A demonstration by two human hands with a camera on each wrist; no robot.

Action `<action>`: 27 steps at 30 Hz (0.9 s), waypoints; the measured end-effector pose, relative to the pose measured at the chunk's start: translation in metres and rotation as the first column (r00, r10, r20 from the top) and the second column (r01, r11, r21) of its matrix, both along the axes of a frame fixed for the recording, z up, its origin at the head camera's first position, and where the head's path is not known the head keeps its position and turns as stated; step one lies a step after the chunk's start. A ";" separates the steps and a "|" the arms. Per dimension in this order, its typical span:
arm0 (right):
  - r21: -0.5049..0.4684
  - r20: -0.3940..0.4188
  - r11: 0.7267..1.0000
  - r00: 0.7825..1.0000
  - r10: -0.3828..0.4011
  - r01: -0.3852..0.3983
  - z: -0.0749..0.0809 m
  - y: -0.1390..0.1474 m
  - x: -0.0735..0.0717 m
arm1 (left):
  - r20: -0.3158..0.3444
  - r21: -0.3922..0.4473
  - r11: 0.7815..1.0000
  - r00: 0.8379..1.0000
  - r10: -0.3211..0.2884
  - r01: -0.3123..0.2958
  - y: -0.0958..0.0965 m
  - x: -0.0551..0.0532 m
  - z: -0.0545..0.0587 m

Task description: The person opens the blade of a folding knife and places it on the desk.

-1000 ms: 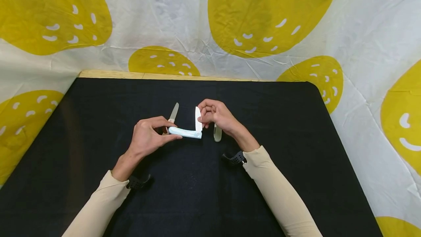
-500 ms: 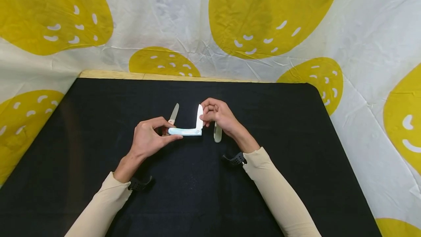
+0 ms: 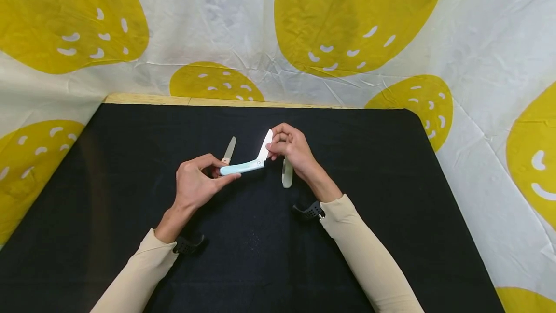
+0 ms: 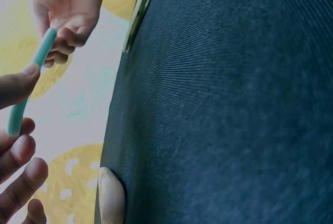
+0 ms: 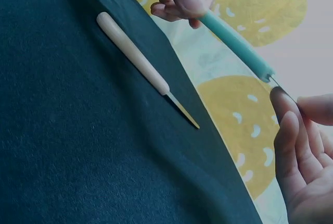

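A folding knife with a light blue handle (image 3: 243,167) is held above the black cloth, its blade (image 3: 265,146) swung partway out at a wide angle. My left hand (image 3: 193,185) pinches the handle's rear end between thumb and fingers. Thumb and fingers of my right hand (image 3: 293,149) pinch the blade, as the right wrist view also shows at the thin blade edge. Behind the left fingertips lies a second folding knife (image 5: 134,54) with a pale beige handle and its blade out. Below the right hand rests a pale green folding knife (image 3: 287,174), partly hidden by that hand.
Black cloth (image 3: 252,255) covers the table around both arms. A wooden strip (image 3: 147,98) runs along the table's far edge. Behind it hangs a white curtain (image 3: 217,13) with yellow fruit prints. Each wrist wears a dark strap (image 3: 310,210).
The blade has swung from roughly a right angle to a wider angle with the handle. My right hand has moved slightly up and away, and the handle's hinge end has risen.
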State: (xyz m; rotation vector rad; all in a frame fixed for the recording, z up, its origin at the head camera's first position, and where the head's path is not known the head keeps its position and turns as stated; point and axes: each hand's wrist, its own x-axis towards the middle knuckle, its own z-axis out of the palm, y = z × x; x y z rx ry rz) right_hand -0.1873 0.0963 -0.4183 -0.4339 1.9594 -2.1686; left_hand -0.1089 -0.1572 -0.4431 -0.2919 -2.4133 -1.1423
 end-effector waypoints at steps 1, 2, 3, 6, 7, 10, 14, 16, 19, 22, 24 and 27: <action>-0.009 0.003 1.000 1.000 -0.011 0.011 0.000 -0.001 0.000 | 0.001 0.007 1.000 1.000 0.008 -0.008 0.001 0.000 0.000; -0.018 0.007 1.000 1.000 -0.021 0.021 0.000 -0.001 0.000 | 0.002 0.016 1.000 1.000 0.013 -0.013 0.001 0.000 -0.001; -0.025 0.012 0.999 0.999 -0.031 0.031 0.000 -0.001 0.000 | 0.006 0.024 1.000 1.000 0.019 -0.019 0.002 0.000 -0.001; -0.038 0.027 0.998 0.998 -0.058 0.059 0.000 -0.002 0.001 | 0.011 0.044 0.998 0.999 0.035 -0.035 0.003 0.000 -0.002; -0.040 0.031 0.997 0.997 -0.065 0.066 0.000 -0.003 0.001 | 0.010 0.050 0.998 0.999 0.040 -0.041 0.003 0.000 -0.002; -0.048 0.034 0.996 0.996 -0.079 0.081 -0.001 -0.003 0.002 | 0.010 0.068 0.996 0.998 0.061 -0.061 0.004 0.001 -0.002; -0.068 0.036 0.993 0.995 -0.098 0.100 -0.002 -0.004 0.002 | 0.010 0.098 0.991 0.996 0.088 -0.089 0.007 0.002 -0.002; -0.079 0.041 0.991 0.993 -0.108 0.111 -0.001 -0.005 0.003 | 0.010 0.109 0.989 0.994 0.104 -0.105 0.009 0.002 -0.002; -0.093 0.049 0.987 0.991 -0.124 0.128 0.000 -0.007 0.004 | 0.009 0.122 0.984 0.992 0.127 -0.127 0.011 0.003 -0.002; -0.107 0.053 0.983 0.988 -0.147 0.152 0.002 -0.009 0.005 | 0.017 0.132 0.980 0.989 0.150 -0.151 0.013 0.003 -0.002; -0.114 0.053 0.979 0.985 -0.165 0.170 0.003 -0.011 0.005 | 0.025 0.138 0.976 0.986 0.164 -0.166 0.015 0.004 -0.002; -0.128 0.056 0.972 0.980 -0.192 0.198 0.003 -0.013 0.006 | 0.034 0.144 0.971 0.982 0.187 -0.190 0.018 0.003 -0.002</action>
